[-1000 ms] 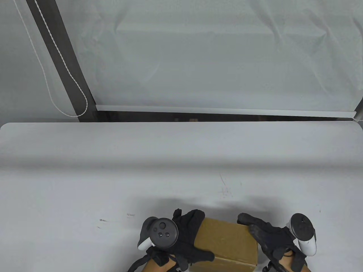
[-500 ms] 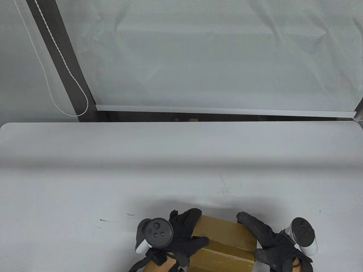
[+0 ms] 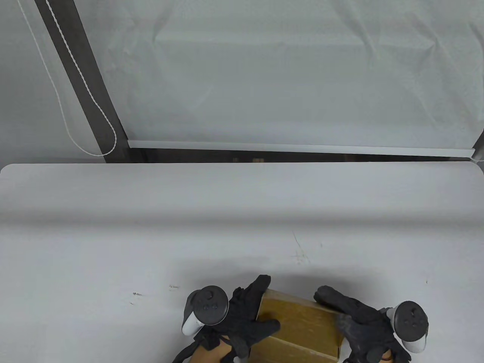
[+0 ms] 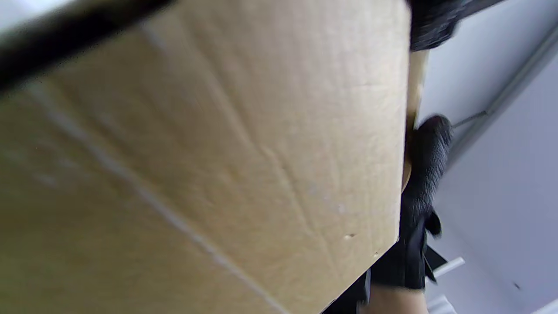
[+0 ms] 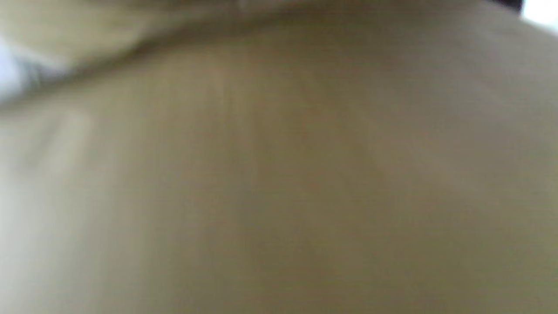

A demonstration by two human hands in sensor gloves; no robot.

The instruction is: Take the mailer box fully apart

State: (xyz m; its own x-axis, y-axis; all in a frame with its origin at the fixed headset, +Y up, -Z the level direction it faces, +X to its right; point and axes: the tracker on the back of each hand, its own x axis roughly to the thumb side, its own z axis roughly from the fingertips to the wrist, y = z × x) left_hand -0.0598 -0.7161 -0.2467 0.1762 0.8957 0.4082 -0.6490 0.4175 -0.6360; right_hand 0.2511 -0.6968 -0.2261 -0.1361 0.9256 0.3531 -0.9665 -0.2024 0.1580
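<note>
A brown cardboard mailer box [image 3: 302, 325] is held closed at the table's near edge, between both hands. My left hand [image 3: 249, 314] grips its left side, fingers along the far left corner and thumb lying across the top. My right hand [image 3: 351, 317] grips its right side, fingers over the far right corner. The left wrist view is filled by a tilted cardboard face [image 4: 218, 165], with my right hand's gloved fingers [image 4: 425, 174] at its far edge. The right wrist view shows only blurred cardboard [image 5: 279, 174] very close.
The white table [image 3: 151, 234] stretches away from the box. Beyond its far edge hang a white curtain [image 3: 287, 75], a dark post [image 3: 87, 83] and a looped cord [image 3: 94, 124].
The box has tipped and turned in my hands; its near face has dropped toward the bottom edge. My left fingers reached further along the far corner. My right hand slid down and right.
</note>
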